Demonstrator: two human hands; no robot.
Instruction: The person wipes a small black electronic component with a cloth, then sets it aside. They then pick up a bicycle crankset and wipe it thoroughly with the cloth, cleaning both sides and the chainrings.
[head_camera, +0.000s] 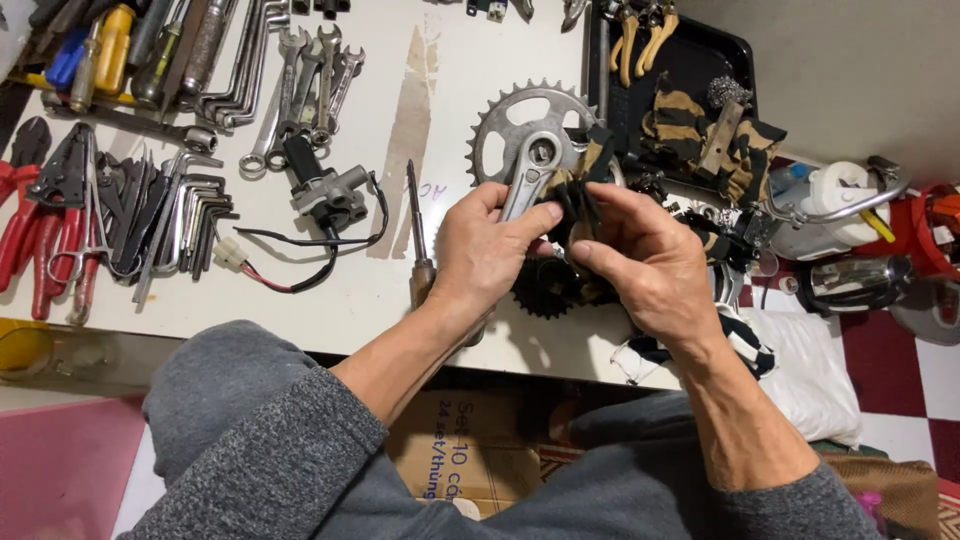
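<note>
Head view, reading from the left: red-handled pliers (20, 215) and a fan of dark hex keys (190, 215) lie on the white table (440, 130), with a row of steel combination spanners (300, 85) above them; a small black-and-grey motor unit with trailing black and red wires (325, 190) sits just right of these, and a wooden-handled screwdriver (418, 235) lies upright in the frame beside the person's left hand (490, 250); that hand's grip is closed on the silver crank arm (525, 180) of a toothed steel bicycle chainring (520, 125), thumb over the arm and fingers wrapped beneath; the chainring rests tilted on the table, its upper teeth clear of the hands; the right hand (645, 265) is pinched shut on a black-and-tan striped rag (585, 185), pressing it against the crank where arm meets ring; a smaller dark sprocket (545, 290) shows under the wrists; further right stands a black tray (700, 60) carrying yellow-handled pliers (640, 35), more striped cloth and a wire brush (725, 115); a white-and-chrome appliance (840, 205) sits at the far edge. Judging from this, the step in hand is wiping the crank clean; the next move would likely call for a steady left-hand hold while the rag is worked around the hub, with fingers kept off the teeth.
</note>
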